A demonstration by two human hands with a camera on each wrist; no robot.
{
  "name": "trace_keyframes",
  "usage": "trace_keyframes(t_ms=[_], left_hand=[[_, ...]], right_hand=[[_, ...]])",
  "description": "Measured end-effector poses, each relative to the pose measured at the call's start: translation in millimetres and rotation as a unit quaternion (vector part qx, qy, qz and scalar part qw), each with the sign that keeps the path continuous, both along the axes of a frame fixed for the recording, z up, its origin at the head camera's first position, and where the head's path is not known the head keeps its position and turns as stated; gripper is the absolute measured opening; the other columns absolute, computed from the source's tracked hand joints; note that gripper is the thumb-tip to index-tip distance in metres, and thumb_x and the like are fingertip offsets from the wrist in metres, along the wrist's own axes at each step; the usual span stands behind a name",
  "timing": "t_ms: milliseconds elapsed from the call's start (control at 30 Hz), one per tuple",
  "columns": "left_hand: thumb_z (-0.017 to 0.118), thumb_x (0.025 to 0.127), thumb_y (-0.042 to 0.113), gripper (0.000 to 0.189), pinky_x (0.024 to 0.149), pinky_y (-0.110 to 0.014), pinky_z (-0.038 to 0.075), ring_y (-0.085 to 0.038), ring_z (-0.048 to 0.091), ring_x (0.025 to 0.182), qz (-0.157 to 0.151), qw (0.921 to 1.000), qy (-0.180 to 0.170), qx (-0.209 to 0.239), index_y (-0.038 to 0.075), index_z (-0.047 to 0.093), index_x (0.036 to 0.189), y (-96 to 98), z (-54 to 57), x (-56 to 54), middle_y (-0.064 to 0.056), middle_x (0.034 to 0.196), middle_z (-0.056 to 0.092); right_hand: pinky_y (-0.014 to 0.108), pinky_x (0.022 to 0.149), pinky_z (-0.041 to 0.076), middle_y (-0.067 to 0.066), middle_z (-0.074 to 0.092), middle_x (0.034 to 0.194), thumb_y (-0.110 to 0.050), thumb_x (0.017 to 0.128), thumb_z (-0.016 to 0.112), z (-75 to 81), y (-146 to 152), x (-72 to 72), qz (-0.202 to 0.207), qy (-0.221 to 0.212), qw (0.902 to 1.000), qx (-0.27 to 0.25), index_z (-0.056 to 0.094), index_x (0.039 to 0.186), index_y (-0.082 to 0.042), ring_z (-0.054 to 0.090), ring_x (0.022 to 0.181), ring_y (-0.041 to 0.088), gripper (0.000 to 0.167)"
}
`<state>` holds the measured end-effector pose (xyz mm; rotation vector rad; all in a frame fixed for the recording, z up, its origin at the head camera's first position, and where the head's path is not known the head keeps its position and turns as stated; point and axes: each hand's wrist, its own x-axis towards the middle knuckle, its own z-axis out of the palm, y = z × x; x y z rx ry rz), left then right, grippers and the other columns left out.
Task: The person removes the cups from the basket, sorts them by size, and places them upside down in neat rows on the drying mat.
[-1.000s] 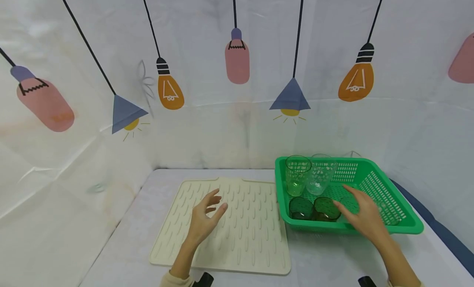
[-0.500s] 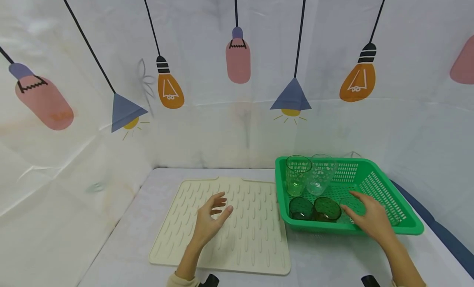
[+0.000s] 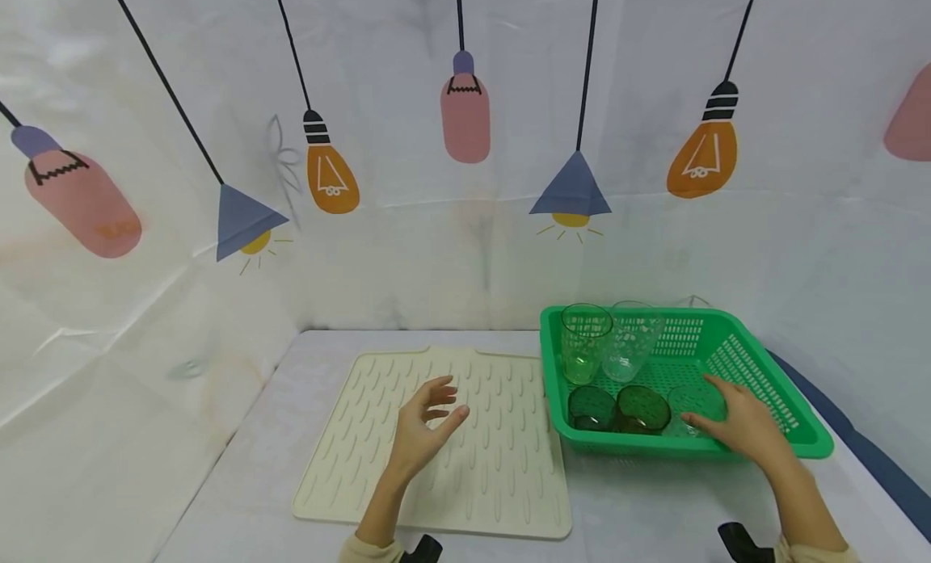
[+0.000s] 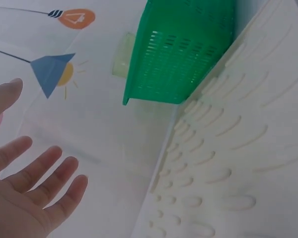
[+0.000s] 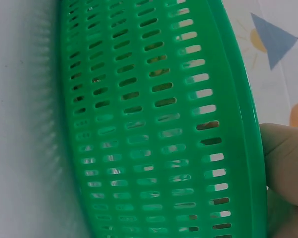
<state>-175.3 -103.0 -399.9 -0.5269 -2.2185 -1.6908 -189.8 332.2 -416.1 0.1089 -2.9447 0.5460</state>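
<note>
My right hand (image 3: 749, 426) is over the front right of a green plastic basket (image 3: 727, 329), thumb and forefinger spread beside a clear glass (image 3: 684, 401); contact is unclear. In the right wrist view part of that hand (image 5: 288, 166) shows beyond the basket rim. A dark green glass (image 3: 643, 409) and a teal-looking glass (image 3: 591, 408) stand to its left. Behind them are a tall greenish glass (image 3: 583, 349) and a tall clear glass (image 3: 627, 353), which leans. Above a cream ridged mat (image 3: 502, 466), my left hand (image 3: 424, 434) holds nothing, fingers loosely bent.
The basket's left side meets the mat's right edge on a white-covered table (image 3: 240, 498). Behind stands a white curtain (image 3: 407, 272) printed with lamps. A dark blue strip (image 3: 873, 458) runs past the table's right side.
My right hand has moved right and slightly toward me, past the dark green glass to beside the clear one. My left hand has drifted right over the mat. The glasses have stayed put.
</note>
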Motion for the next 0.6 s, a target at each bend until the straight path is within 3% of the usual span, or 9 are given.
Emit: trace_keyframes(t_ms=[200,367,500,600], left_hand=[[0.067,0.082,-0.002,0.043,0.080,-0.054,0.052,-0.040,0.061,0.098,-0.017,0.9998,0.004,0.009,-0.010,0.053,0.121,5.7,0.5,-3.2,-0.025,0.109,0.062],[0.067,0.081,-0.001,0.042,0.079,-0.055,0.052,-0.042,0.061,0.096,-0.023,0.9997,0.000,0.013,-0.009,0.054,0.121,10.0,-1.6,-5.2,-0.025,0.107,0.063],[0.067,0.082,-0.002,0.042,0.079,-0.056,0.051,-0.043,0.060,0.096,-0.025,0.9995,-0.007,0.016,-0.009,0.054,0.121,12.7,-1.7,-4.7,-0.024,0.107,0.063],[0.067,0.082,-0.002,0.042,0.080,-0.055,0.051,-0.043,0.061,0.096,-0.028,0.9994,-0.011,0.015,-0.009,0.054,0.121,13.8,-1.3,-4.5,-0.025,0.107,0.063]], right_hand=[[0.069,0.080,0.039,0.048,0.038,0.123,-0.036,0.083,0.071,1.5,1,-4.3,0.023,-0.018,0.9995,-0.007,0.037,0.129,0.021,0.038,0.108,0.064,0.080],[0.071,0.080,0.038,0.050,0.033,0.125,-0.037,0.084,0.069,0.4,2,-5.1,0.017,-0.030,0.9993,-0.015,0.035,0.131,0.020,0.035,0.109,0.065,0.082],[0.065,0.075,0.044,0.045,0.047,0.112,-0.026,0.088,0.066,-1.4,4,-5.1,0.006,0.002,0.9999,-0.016,0.038,0.127,0.022,0.049,0.097,0.057,0.068],[0.064,0.073,0.044,0.044,0.051,0.106,-0.015,0.089,0.061,-2.1,7,-3.2,-0.026,0.039,0.9989,-0.009,0.043,0.121,0.022,0.051,0.091,0.057,0.052]])
